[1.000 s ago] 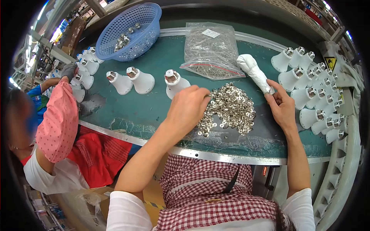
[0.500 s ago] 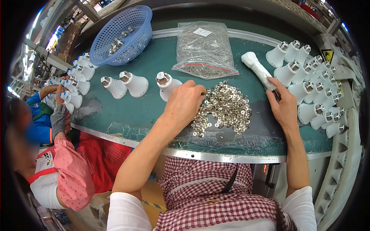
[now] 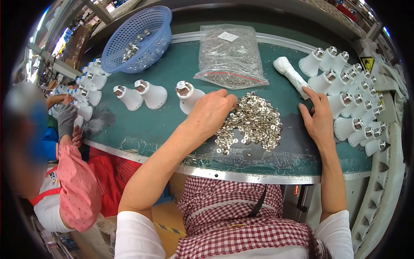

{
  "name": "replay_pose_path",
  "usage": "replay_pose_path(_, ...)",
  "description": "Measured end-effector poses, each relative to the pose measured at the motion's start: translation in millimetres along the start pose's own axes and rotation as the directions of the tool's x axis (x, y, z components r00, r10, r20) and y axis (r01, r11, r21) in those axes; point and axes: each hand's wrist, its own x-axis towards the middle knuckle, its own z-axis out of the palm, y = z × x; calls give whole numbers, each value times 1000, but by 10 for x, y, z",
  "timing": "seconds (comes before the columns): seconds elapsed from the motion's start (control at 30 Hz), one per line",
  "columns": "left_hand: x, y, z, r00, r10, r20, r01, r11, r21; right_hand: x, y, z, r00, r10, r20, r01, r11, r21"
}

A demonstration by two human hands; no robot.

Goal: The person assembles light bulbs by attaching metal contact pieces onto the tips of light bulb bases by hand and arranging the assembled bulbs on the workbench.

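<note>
Bent inward and drawn close together were the fingers of the left hand (image 3: 210, 111), at the upper left edge of a pile of small metal discs (image 3: 258, 123); whether they pinched a disc I could not tell, since the fingertips were hidden. The right hand (image 3: 320, 118) was opened, its thumb apart from its index finger, and this finger was at the near end of a white wrapped stick (image 3: 293, 77), which lay aslant on the green table (image 3: 142, 125). Just beyond the left hand stood one white bulb housing (image 3: 188, 103), its metal cap (image 3: 184, 89) upward (the hand covered some of its lower part), and two more housings (image 3: 156, 97) were standing farther left. Behind the pile was lying a clear bag (image 3: 230, 56) with thin metal pieces inside, and a blue basket (image 3: 157, 48) stood tilted at the back left. Many similar housings (image 3: 345, 105) were crowded near the right hand.
</note>
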Motion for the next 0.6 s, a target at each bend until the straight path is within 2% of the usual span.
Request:
replay_pose_path(0.07, -45, -1, 53, 998, 21, -65, -18, 999, 49, -3, 17, 1, 1000, -21, -15, 21, 1000, 3)
replay_pose_path(0.1, -92, 31, 55, 986, 46, -158, -39, 998, 45, -1, 22, -2, 999, -29, -32, 28, 1000, -8)
replay_pose_path(0.13, -172, 87, -21, 986, 32, -164, -24, 998, 54, 15, 29, -12, 999, -44, -29, 44, 999, 3)
replay_pose_path(0.2, -347, 241, -175, 916, -11, -402, -72, 979, -191, 34, 25, -43, 999, 43, -9, -42, 996, 81)
replay_pose_path(0.23, -454, 245, -185, 892, -51, -450, -57, 973, -223, 43, 3, -56, 997, 72, 22, -74, 994, 75)
replay_pose_path(0.27, -538, 225, -180, 893, -51, -447, -57, 972, -227, 42, -2, -36, 997, 76, 25, -78, 994, 73)
replay_pose_path(0.33, -652, 198, -116, 928, -184, -323, 100, 960, -260, 32, 18, 2, 998, 59, 4, -59, 995, 85)
replay_pose_path(0.43, -645, 227, -70, 940, -212, -267, 142, 956, -258, 35, 69, 42, 998, 57, -1, -57, 992, 116)
replay_pose_path(0.53, -634, 151, 15, 968, -140, -207, 82, 960, -266, 47, 42, 19, 994, 108, 35, -111, 987, 119)
replay_pose_path(0.6, -627, 151, 8, 960, -166, -226, 93, 950, -299, 50, 35, 30, 994, 101, 31, -104, 987, 125)
